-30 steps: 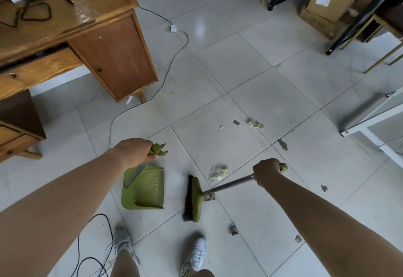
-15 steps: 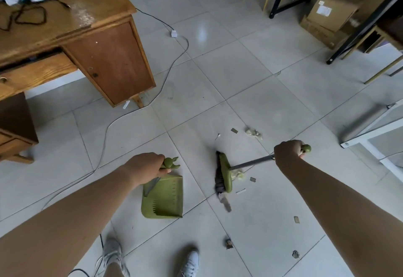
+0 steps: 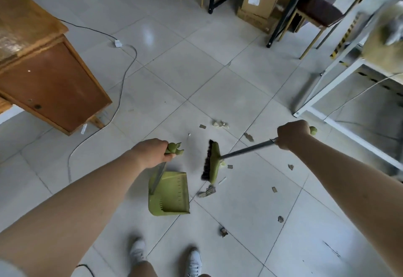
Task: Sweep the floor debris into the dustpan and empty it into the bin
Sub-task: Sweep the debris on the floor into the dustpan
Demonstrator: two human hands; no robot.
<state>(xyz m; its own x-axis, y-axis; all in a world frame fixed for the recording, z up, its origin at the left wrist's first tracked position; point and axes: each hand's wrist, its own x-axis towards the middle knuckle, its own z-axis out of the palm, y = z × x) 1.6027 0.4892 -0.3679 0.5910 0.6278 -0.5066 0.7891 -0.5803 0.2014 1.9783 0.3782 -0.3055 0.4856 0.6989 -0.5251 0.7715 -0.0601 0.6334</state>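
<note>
My left hand [image 3: 152, 152] grips the green top of the dustpan's handle. The green dustpan [image 3: 169, 194] stands on the tiled floor below it, mouth facing right. My right hand [image 3: 292, 134] grips the metal shaft of the green broom [image 3: 212, 162], whose dark bristles point left, just right of the pan's far corner. Several bits of debris lie scattered: a crumpled pale wad [image 3: 220, 123] beyond the broom, a striped scrap [image 3: 207, 191] right of the pan's mouth, and small pieces [image 3: 280, 219] to the right and near my feet. No bin is in view.
A wooden desk [image 3: 50, 89] stands at left with a white cable [image 3: 122, 85] trailing across the floor beside it. Cardboard boxes [image 3: 259, 0], black table legs and a chair sit at the back right. A white metal frame [image 3: 340, 130] stands close on the right. My white shoes [image 3: 194, 261] are below.
The view has swung right and forward. The broom head has lifted from left of the debris and moved up beside the dustpan's far corner; the dustpan has shifted right with my left hand.
</note>
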